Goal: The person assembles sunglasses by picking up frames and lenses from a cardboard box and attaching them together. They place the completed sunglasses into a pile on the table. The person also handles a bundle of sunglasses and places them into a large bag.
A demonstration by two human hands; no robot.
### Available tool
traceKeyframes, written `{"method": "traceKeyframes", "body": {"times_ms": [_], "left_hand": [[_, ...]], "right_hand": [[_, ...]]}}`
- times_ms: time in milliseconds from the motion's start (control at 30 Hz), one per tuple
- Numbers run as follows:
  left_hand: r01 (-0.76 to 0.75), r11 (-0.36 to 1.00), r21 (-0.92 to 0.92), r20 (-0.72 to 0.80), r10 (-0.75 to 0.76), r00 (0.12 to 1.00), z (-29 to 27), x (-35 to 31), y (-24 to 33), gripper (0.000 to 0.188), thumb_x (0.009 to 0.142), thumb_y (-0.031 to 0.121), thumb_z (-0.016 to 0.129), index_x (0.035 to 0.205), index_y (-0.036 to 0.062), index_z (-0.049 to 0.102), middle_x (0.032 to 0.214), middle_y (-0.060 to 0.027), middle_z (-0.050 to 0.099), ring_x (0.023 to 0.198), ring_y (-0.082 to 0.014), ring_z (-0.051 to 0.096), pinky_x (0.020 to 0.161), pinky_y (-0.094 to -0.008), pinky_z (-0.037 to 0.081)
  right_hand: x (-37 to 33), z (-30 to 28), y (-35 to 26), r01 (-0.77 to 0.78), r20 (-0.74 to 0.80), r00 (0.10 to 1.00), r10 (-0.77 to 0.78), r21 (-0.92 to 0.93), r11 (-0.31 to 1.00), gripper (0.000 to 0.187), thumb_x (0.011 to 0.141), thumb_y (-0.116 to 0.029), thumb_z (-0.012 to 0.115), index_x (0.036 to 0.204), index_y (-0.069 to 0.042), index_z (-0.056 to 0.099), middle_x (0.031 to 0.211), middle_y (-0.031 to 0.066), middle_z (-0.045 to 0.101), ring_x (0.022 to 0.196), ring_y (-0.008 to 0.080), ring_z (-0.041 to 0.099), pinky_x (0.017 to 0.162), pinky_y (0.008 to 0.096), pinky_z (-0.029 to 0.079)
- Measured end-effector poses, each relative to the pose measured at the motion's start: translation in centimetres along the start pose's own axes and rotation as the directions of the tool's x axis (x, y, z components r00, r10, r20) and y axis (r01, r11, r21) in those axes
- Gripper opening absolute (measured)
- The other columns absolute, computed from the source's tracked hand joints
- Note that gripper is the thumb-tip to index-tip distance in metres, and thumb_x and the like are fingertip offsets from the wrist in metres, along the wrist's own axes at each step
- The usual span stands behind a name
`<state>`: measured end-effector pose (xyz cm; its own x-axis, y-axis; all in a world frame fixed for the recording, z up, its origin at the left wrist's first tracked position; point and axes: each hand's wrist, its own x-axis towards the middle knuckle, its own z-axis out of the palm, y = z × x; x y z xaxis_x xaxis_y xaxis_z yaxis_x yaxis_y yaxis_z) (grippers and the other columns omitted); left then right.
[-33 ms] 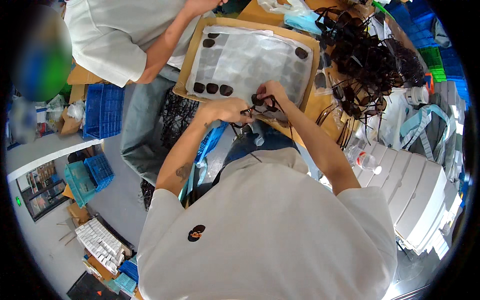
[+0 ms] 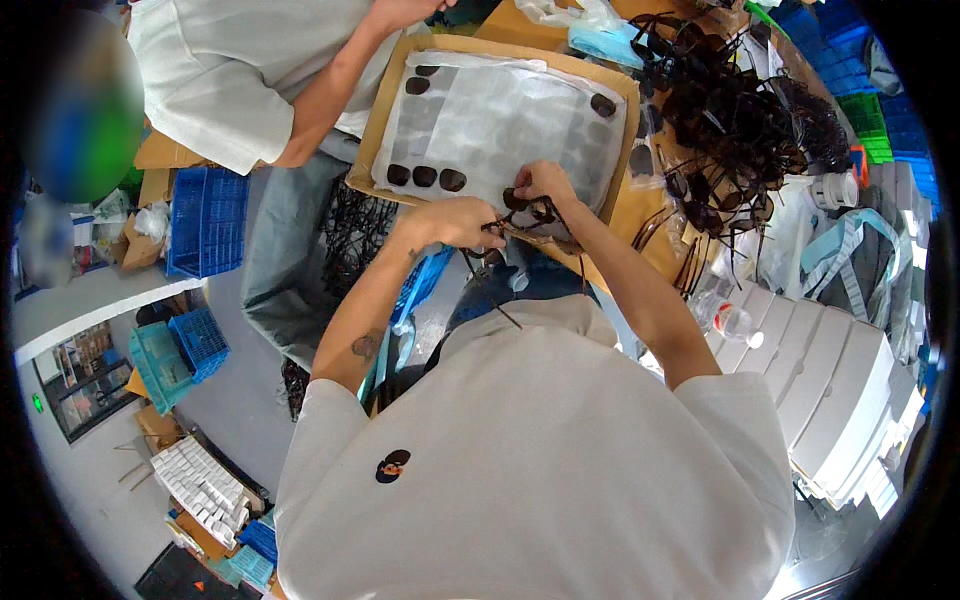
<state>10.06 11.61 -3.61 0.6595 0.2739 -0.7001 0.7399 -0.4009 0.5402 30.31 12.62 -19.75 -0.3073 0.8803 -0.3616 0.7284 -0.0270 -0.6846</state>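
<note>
In front of me, over the near edge of a shallow cardboard box (image 2: 372, 150), my left hand (image 2: 462, 222) is closed around one side of a dark sunglasses frame (image 2: 541, 213). One thin temple of it hangs down toward my shirt. My right hand (image 2: 546, 182) is closed too, its fingertips pinching a dark lens (image 2: 513, 199) beside the frame; whether the lens sits in the rim I cannot tell. White paper (image 2: 490, 120) lines the box. A row of dark lenses (image 2: 425, 178) lies at its near left, with a few more in the far corners.
A tangled heap of dark sunglasses (image 2: 720, 120) covers the table at right. Nearby stand a clear plastic bottle (image 2: 735, 322) and a row of white boxes (image 2: 810, 370). Another person's arm (image 2: 335, 95) is beyond the box at left. A blue crate (image 2: 208, 222) stands further left.
The frame has tilted slightly in my hands, and its hanging temple shows longer and lower. My right fingers have shifted a little; the box and its lenses have stayed put.
</note>
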Motion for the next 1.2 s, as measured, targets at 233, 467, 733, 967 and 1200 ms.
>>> {"method": "traceKeyframes", "body": {"times_ms": [233,467,733,967,1200], "left_hand": [[-0.232,0.972,-0.027,-0.220,0.221,0.950,2.8,-0.2,-2.1,0.037,0.091,0.028,0.064,0.108,-0.0048,0.061,0.096,-0.0212,0.066,0.090,-0.0360,0.063,0.077,-0.0432,0.048],[-0.418,0.899,-0.132,-0.461,0.317,0.829,1.7,-3.8,-0.3,0.030,0.095,0.020,0.059,0.117,-0.0013,0.058,0.109,-0.0218,0.064,0.102,-0.0395,0.060,0.083,-0.0430,0.048],[-0.344,0.841,0.417,-0.535,0.533,0.656,-0.6,-3.8,14.6,0.027,0.074,0.010,0.070,0.100,0.0089,0.060,0.094,-0.0103,0.053,0.096,-0.0315,0.057,0.080,-0.0418,0.049],[-0.513,0.692,0.507,-0.492,0.722,0.487,6.2,11.4,18.7,0.027,0.077,0.010,0.063,0.102,0.0010,0.061,0.105,-0.0119,0.061,0.100,-0.0306,0.060,0.084,-0.0413,0.051],[-0.326,0.780,0.535,-0.297,0.534,0.791,11.4,21.0,17.1,0.089,0.085,0.067,0.055,0.140,-0.0023,0.043,0.129,-0.0224,0.058,0.129,-0.0380,0.047,0.111,-0.0613,0.024]], "right_hand": [[-1.5,0.2,-3.8,-0.063,-0.141,0.990,0.009,-0.383,0.922,0.014,0.076,-0.019,0.071,0.083,-0.007,0.072,0.088,0.0146,0.071,0.087,0.0337,0.069,0.078,0.0419,0.055],[-6.9,-9.8,-7.8,-0.041,-0.030,0.998,0.054,0.341,0.939,0.036,0.095,-0.038,0.060,0.099,-0.004,0.070,0.099,0.0132,0.070,0.094,0.0233,0.066,0.082,0.0370,0.052],[-22.4,-14.8,-9.7,0.029,0.346,0.907,-0.241,0.519,0.854,0.032,0.091,-0.030,0.065,0.108,-0.003,0.065,0.089,0.0131,0.070,0.084,0.0210,0.064,0.080,0.0368,0.049],[-28.6,-11.9,1.8,-0.200,-0.320,0.945,0.075,-0.381,0.902,0.015,0.076,-0.002,0.066,0.091,0.002,0.064,0.088,0.0197,0.066,0.093,0.0350,0.062,0.088,0.0429,0.047],[-26.6,-11.6,7.3,-0.181,-0.440,0.891,0.111,-0.118,0.976,0.025,0.076,-0.002,0.063,0.100,0.002,0.065,0.109,0.0232,0.064,0.102,0.0389,0.062,0.088,0.0435,0.050]]}}
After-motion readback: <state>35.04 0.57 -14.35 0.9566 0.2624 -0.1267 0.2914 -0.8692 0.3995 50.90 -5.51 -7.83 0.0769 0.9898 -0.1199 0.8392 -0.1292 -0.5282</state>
